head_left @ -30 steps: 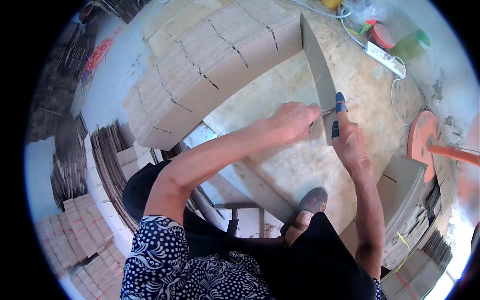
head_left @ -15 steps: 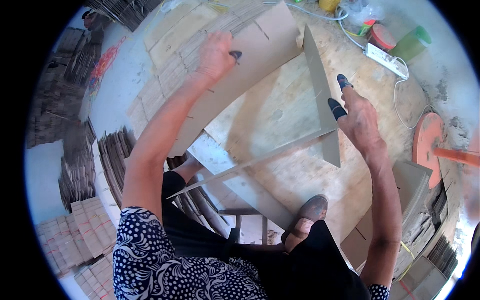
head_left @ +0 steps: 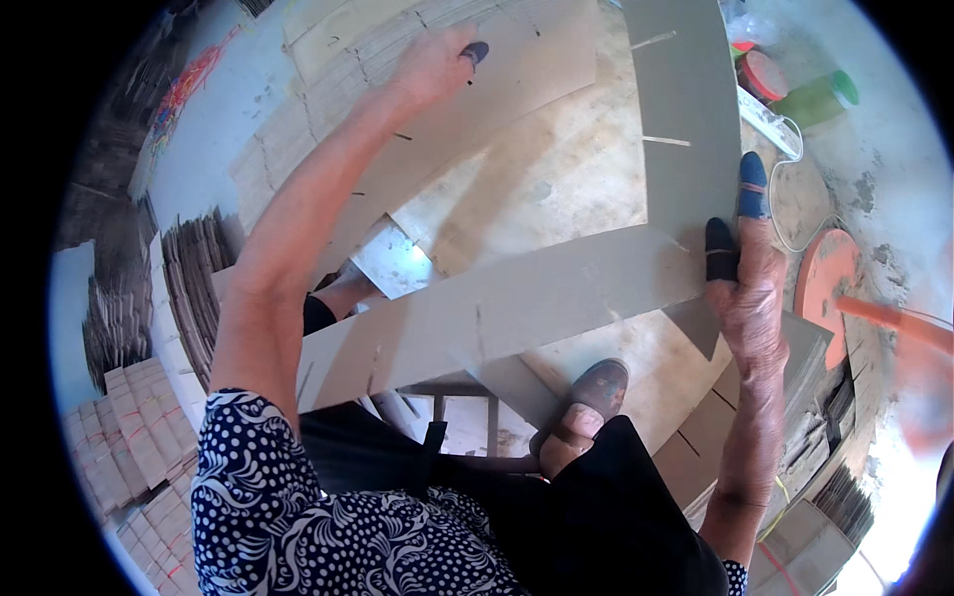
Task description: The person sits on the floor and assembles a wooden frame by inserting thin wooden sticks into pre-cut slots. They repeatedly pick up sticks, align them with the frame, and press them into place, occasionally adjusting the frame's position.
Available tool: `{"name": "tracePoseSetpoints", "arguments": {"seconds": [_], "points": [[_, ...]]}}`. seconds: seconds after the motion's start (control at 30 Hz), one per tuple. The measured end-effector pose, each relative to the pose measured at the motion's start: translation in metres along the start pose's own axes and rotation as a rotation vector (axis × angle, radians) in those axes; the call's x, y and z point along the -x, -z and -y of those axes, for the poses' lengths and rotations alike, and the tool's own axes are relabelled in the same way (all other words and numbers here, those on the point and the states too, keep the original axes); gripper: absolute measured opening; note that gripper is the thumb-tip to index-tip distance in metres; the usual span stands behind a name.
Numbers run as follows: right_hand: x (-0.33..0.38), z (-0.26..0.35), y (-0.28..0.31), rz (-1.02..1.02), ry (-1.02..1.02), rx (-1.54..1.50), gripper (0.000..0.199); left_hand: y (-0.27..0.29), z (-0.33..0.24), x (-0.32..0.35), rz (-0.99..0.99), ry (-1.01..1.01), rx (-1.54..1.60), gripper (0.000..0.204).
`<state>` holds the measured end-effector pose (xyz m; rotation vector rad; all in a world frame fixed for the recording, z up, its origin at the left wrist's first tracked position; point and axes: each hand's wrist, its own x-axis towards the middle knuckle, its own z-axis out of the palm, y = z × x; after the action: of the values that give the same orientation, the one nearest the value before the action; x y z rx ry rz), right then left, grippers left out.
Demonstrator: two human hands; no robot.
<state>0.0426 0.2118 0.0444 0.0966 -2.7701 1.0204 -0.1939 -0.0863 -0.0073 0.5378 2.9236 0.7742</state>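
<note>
Two long grey-brown cardboard strips with short slots meet at a corner in front of me: one strip [head_left: 497, 298] runs left toward my lap, the other strip [head_left: 688, 119] stretches away to the top edge. My right hand [head_left: 747, 288] grips them near that corner, with dark covers on its thumb and forefinger. At the upper left my left hand [head_left: 437, 70] is bent over another slotted cardboard strip [head_left: 537, 84] on a stack [head_left: 343, 84]. Its dark-covered thumb lies on the strip's face; the other fingers are blurred and partly hidden.
A wooden board [head_left: 586, 149] lies under the work. Beyond it are a power strip [head_left: 767, 124], a red-lidded tub [head_left: 761, 74] and a green cup [head_left: 817, 101]. An orange round-based object [head_left: 828, 283] stands at right. Bundled cardboard [head_left: 124, 427] fills the left side.
My right hand has moved down and right, tilting the joined strips so that their broad faces now show. My left hand has shifted slightly up along the stack.
</note>
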Motion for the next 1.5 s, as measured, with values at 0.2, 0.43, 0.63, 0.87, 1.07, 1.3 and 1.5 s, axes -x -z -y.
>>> {"name": "tracePoseSetpoints", "arguments": {"seconds": [0.2,0.43,0.63,0.87,1.07,1.3,1.5], "points": [[0.010,0.000,-0.006,0.060,0.019,0.009,0.092,-0.051,-0.039,0.020,0.131,-0.301,-0.379,0.011],[0.011,-0.005,-0.011,0.085,-0.017,0.024,0.092,-0.075,-0.034,0.020,-0.153,-0.492,-0.394,0.014],[0.009,0.000,-0.009,0.096,-0.068,-0.019,0.094,-0.075,-0.073,0.039,0.300,-0.363,-0.286,0.013],[0.026,0.003,-0.003,0.058,-0.082,0.014,0.094,-0.080,-0.103,0.053,0.377,-0.349,-0.272,0.018],[0.030,-0.005,-0.009,0.051,-0.109,0.077,0.089,-0.081,-0.119,0.062,0.372,-0.411,-0.217,0.019],[0.017,-0.017,-0.034,0.037,-0.085,0.255,0.071,-0.096,-0.127,0.069,0.363,-0.408,-0.086,0.014],[-0.003,-0.011,-0.047,0.162,-0.201,0.251,0.070,-0.101,-0.106,0.063,0.438,-0.315,0.027,0.013]]}}
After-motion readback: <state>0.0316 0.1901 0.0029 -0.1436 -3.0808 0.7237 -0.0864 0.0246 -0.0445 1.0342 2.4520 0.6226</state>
